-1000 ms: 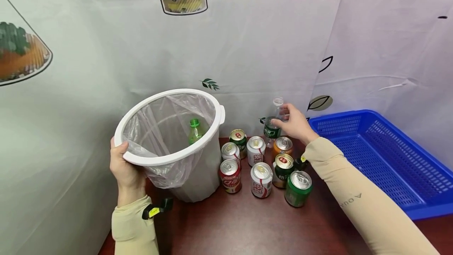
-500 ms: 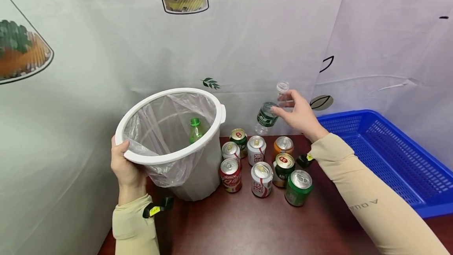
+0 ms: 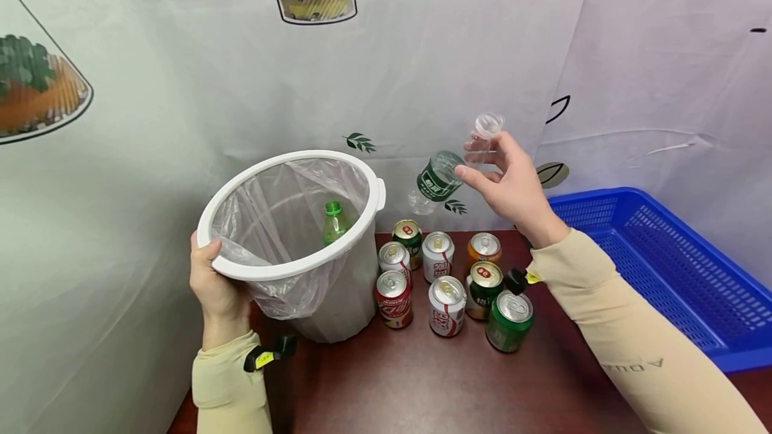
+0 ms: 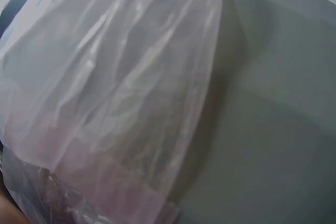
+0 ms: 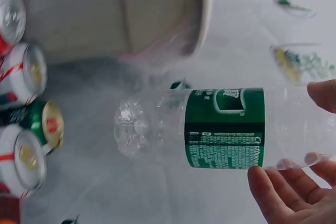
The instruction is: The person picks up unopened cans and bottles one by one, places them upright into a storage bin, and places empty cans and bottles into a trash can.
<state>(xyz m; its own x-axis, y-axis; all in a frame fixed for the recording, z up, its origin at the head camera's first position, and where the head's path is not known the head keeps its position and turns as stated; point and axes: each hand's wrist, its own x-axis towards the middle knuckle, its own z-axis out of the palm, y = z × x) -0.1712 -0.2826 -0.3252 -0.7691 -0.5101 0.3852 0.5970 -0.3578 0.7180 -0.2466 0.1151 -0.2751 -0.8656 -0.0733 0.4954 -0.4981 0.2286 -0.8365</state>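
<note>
My right hand (image 3: 512, 183) grips a clear plastic bottle (image 5: 226, 127) with a green label, thumb on one side and fingers on the other near its neck. The bottle is tilted in the air above the cans, its base pointing down and left toward the bin. My left hand (image 3: 220, 286) grips the rim of a grey trash bin (image 3: 340, 300) with a white rim, tilting it toward me. A clear plastic bag (image 4: 115, 77) lines the bin and folds over its rim. Inside stands a green plastic bottle (image 3: 334, 225), its lower part hidden by the rim.
Several drink cans stand right of the bin, among them a red can (image 3: 394, 300), a white can (image 3: 447, 307), an orange can (image 3: 484, 250) and a green can (image 3: 509, 323). A blue plastic basket (image 3: 639, 203) sits at the right. Behind hangs a printed curtain (image 3: 446, 52).
My right hand has lifted the clear bottle off the table from behind the cans, raising it and tipping its base leftward. The left hand and bin have stayed put.
</note>
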